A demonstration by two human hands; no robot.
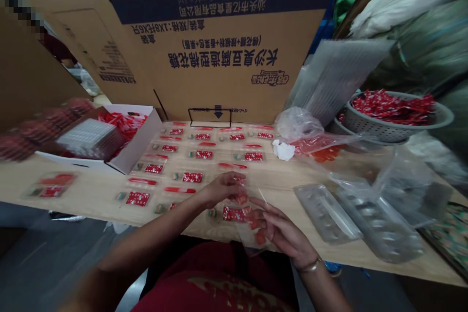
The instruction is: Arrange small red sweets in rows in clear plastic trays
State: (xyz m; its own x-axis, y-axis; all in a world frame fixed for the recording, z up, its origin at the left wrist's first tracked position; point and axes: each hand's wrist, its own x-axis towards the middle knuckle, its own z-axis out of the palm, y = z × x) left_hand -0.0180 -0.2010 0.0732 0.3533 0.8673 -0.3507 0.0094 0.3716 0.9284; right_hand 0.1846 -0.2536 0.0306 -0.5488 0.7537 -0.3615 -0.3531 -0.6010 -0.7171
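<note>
Clear, slippery, feather-light by the look of it: pinching the thin plastic bag (246,236) by its top edge in the left hand (223,188), cupping it in the half-closed right hand (281,234).

Between the left hand (223,190) and the right hand (281,234), the red contents of a clear plastic bag (252,234) are partly hidden by the fingers and cannot be made out. Beyond the grip's left side, a stack of dark red packets (44,126) is blurred; far right of the grip, a pale green woven sack (413,44) is cut off by the picture's edge.
</note>
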